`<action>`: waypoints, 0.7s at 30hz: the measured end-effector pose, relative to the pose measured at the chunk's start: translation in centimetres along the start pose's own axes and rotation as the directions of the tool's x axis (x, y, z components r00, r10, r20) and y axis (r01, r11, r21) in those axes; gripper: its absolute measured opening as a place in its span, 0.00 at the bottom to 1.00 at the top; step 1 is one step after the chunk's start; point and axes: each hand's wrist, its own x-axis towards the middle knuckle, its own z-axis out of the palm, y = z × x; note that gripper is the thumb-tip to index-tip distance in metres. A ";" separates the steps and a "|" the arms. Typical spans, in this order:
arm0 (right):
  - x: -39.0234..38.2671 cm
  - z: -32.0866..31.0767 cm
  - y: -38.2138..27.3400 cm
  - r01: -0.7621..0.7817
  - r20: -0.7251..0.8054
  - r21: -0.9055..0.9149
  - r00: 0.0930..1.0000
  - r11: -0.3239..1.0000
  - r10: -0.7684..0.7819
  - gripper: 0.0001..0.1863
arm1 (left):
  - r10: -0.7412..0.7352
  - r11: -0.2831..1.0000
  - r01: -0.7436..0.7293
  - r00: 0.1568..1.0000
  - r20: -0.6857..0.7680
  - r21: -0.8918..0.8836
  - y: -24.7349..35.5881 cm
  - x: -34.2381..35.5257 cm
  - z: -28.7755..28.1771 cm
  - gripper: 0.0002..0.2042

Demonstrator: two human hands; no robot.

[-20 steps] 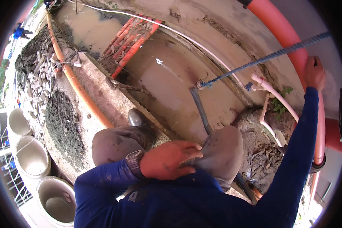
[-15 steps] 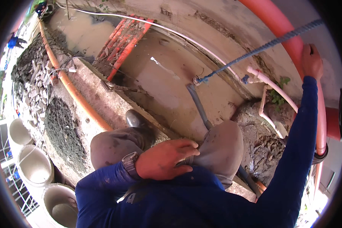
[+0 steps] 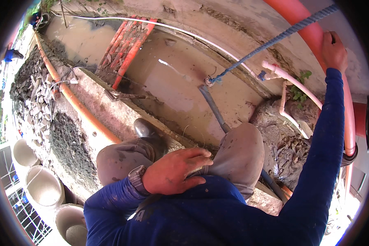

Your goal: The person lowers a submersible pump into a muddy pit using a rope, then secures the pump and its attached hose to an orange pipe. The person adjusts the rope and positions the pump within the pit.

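Note:
My left hand hovers over my lap, palm turned inward, fingers loosely bent and thumb apart, with nothing visible in it. A watch is on that wrist. Out to the right, my arm is stretched up and my right hand is closed against a thick orange pipe that curves down along the wall; its fingertips are partly hidden. A blue-grey rope slants down to the top end of a dark pipe, which leans in the muddy water in front of my knees.
Orange pipes cross the trench farther off. Beside my boot a long orange pipe lies along the concrete edge, near rubble. White buckets stand at the left. Pink pipes and wet mud are at the right. Other people are far left.
The view has shifted slightly, with the buckets and trench sitting a little differently in it. Both hands keep nearly the same pose and place.

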 end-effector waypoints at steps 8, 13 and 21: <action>0.0 0.0 -0.2 0.011 0.005 0.012 1.000 1.000 -0.011 0.24 | -0.007 1.000 0.007 1.000 0.010 -0.011 0.0 -0.1 -0.1 0.26; -0.1 0.0 0.3 0.021 -0.008 0.014 1.000 1.000 -0.021 0.25 | -0.011 1.000 0.011 1.000 0.018 -0.009 0.1 0.2 -0.1 0.25; -0.2 0.1 -0.1 0.029 -0.002 0.018 1.000 0.999 -0.029 0.25 | -0.029 0.999 0.030 0.999 0.036 -0.027 0.2 0.5 -0.3 0.25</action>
